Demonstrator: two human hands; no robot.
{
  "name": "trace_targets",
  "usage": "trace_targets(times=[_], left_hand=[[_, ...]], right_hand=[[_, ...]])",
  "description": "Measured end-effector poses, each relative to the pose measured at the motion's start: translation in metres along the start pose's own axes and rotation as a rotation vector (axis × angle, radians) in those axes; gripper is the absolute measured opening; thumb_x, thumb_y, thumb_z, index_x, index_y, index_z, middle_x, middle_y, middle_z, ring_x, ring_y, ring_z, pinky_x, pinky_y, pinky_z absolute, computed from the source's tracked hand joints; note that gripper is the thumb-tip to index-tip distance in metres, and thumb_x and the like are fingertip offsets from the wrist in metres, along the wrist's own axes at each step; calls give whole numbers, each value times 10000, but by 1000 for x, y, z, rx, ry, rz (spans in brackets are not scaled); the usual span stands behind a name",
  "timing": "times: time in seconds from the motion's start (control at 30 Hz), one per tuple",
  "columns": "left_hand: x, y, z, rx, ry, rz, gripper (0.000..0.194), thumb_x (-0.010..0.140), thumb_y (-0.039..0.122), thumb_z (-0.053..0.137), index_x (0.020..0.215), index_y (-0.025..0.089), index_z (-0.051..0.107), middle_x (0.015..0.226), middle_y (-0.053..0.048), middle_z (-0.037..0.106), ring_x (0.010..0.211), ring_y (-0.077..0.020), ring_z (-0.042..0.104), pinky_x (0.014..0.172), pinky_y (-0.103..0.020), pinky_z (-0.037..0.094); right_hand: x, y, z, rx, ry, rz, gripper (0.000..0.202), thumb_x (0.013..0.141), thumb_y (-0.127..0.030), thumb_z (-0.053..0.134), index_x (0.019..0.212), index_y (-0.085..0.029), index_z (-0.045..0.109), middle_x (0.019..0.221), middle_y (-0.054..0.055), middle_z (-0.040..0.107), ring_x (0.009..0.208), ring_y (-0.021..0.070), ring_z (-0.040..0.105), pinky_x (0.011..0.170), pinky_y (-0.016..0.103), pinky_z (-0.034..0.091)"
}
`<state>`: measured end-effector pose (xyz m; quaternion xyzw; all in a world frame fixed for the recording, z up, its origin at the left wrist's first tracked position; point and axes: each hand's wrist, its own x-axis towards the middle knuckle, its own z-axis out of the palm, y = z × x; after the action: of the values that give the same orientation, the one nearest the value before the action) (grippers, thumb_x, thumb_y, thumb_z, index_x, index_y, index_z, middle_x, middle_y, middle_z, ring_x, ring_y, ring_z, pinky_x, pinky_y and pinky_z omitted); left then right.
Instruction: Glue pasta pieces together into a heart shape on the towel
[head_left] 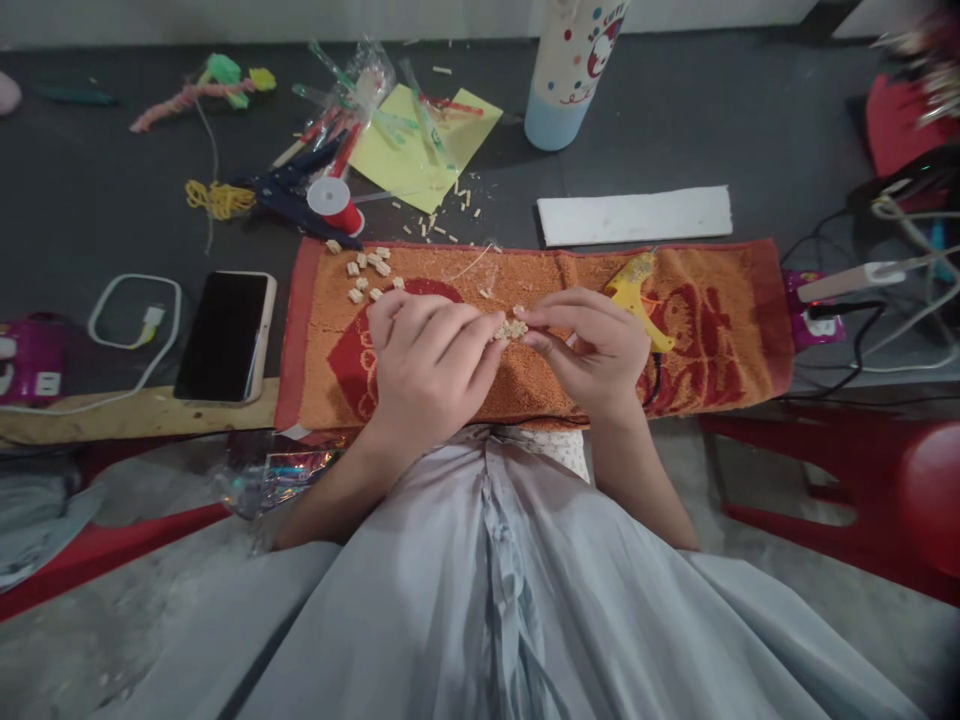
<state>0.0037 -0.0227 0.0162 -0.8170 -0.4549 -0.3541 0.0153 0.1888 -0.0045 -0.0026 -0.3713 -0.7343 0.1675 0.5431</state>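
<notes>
Between my two hands is a small cluster of pale, cut stick pieces (pixel 512 329), held above an orange towel (pixel 536 385). My left hand (pixel 435 360) pinches its left side with thumb and fingertips. From the other side, the thumb and forefinger of my right hand (pixel 592 345) close on the right end of the cluster. Several similar little pale bundles (pixel 375 262) lie on the towel beyond my left hand. Close behind my right hand rests a yellow glue gun (pixel 637 290), partly hidden by it.
A phone (pixel 225 337) lies left of the towel. Behind it are dark-handled pliers or scissors (pixel 289 195), a red thread spool (pixel 337 205), yellow paper (pixel 420 150) and stick scraps. A white strip (pixel 634 215) and a tall bottle (pixel 570 80) stand farther back. Cables run at right.
</notes>
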Motion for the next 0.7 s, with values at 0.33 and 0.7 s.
trace_targets(times=[0.33,0.7], left_hand=[[1,2,-2,47,9,53,157,906,263,583,1029,237,677,940,-52,710,928,-225,612,958,-456,385],[1,2,-1,-2,-31,-2,159,913,279,566,1018,242,680,948,-55,703,951,-233,596,962,-474,382]], right_hand=[[-3,2,4,17,39,-11,130,871,-348,692,887,-232,749,800,26,716,716,145,668,637,282,561],[-7,4,7,-79,35,50,221,891,-419,641,823,-230,733,764,38,702,682,159,647,593,307,545]])
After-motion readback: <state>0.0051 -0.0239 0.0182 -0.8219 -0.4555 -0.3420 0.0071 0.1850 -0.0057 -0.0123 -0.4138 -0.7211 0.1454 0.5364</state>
